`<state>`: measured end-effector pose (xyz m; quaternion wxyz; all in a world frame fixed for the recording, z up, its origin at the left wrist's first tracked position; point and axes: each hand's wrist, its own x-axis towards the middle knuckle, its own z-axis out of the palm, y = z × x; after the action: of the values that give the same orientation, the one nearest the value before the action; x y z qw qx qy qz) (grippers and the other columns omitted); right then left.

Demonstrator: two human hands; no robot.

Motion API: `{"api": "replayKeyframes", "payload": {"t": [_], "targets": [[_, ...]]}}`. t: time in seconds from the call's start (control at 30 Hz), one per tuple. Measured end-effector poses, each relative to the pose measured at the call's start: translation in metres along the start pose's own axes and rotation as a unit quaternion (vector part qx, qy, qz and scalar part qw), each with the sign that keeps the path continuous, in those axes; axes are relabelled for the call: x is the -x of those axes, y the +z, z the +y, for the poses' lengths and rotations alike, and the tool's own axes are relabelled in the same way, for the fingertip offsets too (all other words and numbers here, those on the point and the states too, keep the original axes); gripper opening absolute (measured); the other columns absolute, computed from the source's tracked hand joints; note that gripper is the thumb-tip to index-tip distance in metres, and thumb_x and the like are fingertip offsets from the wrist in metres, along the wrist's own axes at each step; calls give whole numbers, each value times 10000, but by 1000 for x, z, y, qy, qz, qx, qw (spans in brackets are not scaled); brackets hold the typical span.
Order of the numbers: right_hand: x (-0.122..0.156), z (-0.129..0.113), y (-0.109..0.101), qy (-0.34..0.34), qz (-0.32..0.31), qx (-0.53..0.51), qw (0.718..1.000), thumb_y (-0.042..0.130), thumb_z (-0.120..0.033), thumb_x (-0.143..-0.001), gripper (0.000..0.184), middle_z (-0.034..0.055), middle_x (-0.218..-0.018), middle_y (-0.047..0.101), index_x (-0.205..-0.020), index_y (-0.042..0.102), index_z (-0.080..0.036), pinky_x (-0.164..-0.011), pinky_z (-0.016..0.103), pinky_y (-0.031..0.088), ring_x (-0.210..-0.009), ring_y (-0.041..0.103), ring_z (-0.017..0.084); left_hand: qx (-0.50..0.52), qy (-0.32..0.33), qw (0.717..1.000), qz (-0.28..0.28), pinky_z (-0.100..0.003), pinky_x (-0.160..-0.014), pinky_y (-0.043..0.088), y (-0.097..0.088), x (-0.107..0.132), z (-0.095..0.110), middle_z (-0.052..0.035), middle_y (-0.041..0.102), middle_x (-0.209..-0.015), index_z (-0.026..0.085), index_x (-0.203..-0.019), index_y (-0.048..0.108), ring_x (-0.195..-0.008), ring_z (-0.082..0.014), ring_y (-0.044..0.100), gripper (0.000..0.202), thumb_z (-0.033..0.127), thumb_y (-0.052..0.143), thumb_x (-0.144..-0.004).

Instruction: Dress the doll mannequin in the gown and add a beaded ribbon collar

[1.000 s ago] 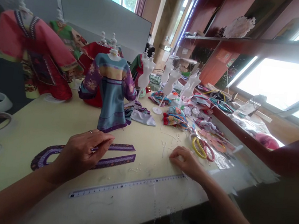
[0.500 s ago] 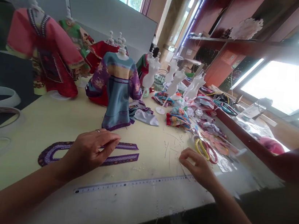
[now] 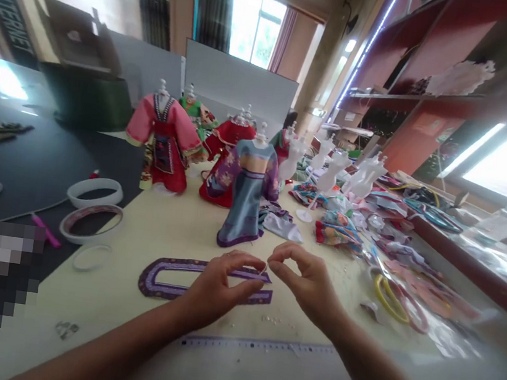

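My left hand (image 3: pixel 222 289) and my right hand (image 3: pixel 309 281) meet in the air, fingertips pinching a thin pale strand (image 3: pixel 264 270) that is barely visible. Just below my left hand lies a purple embroidered trim (image 3: pixel 162 279), bent into a long U shape on the cream table (image 3: pixel 133 249). A metal ruler (image 3: pixel 256 345) runs along the near side, under my wrists. A few tiny white beads (image 3: pixel 271 320) are scattered near it. Beyond my hands stands a doll dress in blue and purple (image 3: pixel 245 201) on a white stand.
Several doll costumes and white dress forms stand along the far table. Fabric scraps (image 3: pixel 336 235) and yellow-handled scissors (image 3: pixel 391 298) lie to the right. White hoops (image 3: pixel 94 194) sit at the left, beside a dark surface. A pixelated patch covers the lower left.
The view has swung left. My right hand has risen from the table and joined my left above the trim, and my left hand has lifted off the trim.
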<state>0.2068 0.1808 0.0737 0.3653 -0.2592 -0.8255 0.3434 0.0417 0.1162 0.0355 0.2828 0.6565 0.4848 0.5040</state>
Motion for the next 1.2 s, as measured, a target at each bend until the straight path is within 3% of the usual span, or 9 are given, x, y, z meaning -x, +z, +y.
{"api": "replayKeyframes", "payload": {"t": [0.1,0.2,0.43,0.7,0.83,1.03,1.2], "targets": [[-11,-1,19,-23,13,-10,1000,579,-166,-786,106,1,-727,588,-682,582,-185,-677,278,430,-712,553,137,62,-68,995,23,-243,-720,491,-7,-2,4,-25,685,-799,161,-842,657,-765,-147,629,146,267,572,-790],[-16,2,29,-24,23,-15,999,578,-174,-787,94,5,-727,589,-696,595,-187,-675,284,435,-713,559,145,86,-97,990,51,-220,-636,479,-12,-4,6,-8,646,-663,145,-765,648,-651,-128,603,142,255,560,-789],[-17,16,30,-10,38,-38,998,535,-195,-815,87,22,-791,617,-814,622,-193,-697,288,442,-772,579,163,61,-116,990,56,-211,-569,435,-13,-4,0,-8,612,-615,150,-750,649,-592,-121,552,170,272,538,-792],[-9,34,35,-12,31,-75,997,526,-206,-824,103,31,-771,614,-809,627,-188,-677,281,450,-752,583,171,24,-129,990,55,-217,-571,437,-12,-6,-10,-16,625,-610,151,-833,668,-594,-134,563,219,318,530,-801],[-8,36,38,-29,31,-80,996,533,-185,-818,106,35,-771,617,-825,639,-189,-660,277,461,-736,585,170,-27,-90,994,52,-224,-590,452,-11,-5,-13,-27,656,-683,166,-846,665,-625,-141,584,211,301,505,-822],[-3,39,40,-70,21,-48,996,525,-142,-819,131,52,-780,600,-850,643,-193,-666,300,461,-747,568,181,-163,27,983,85,-269,-699,441,-8,-2,-18,-21,671,-766,187,-813,645,-728,-154,593,127,237,528,-820],[-2,42,41,-94,27,-21,995,540,-129,-811,121,56,-785,588,-855,631,-194,-682,308,452,-763,554,187,-201,50,975,78,-282,-703,425,-7,-1,-20,-13,667,-761,190,-815,626,-724,-151,582,108,212,521,-832]]}}
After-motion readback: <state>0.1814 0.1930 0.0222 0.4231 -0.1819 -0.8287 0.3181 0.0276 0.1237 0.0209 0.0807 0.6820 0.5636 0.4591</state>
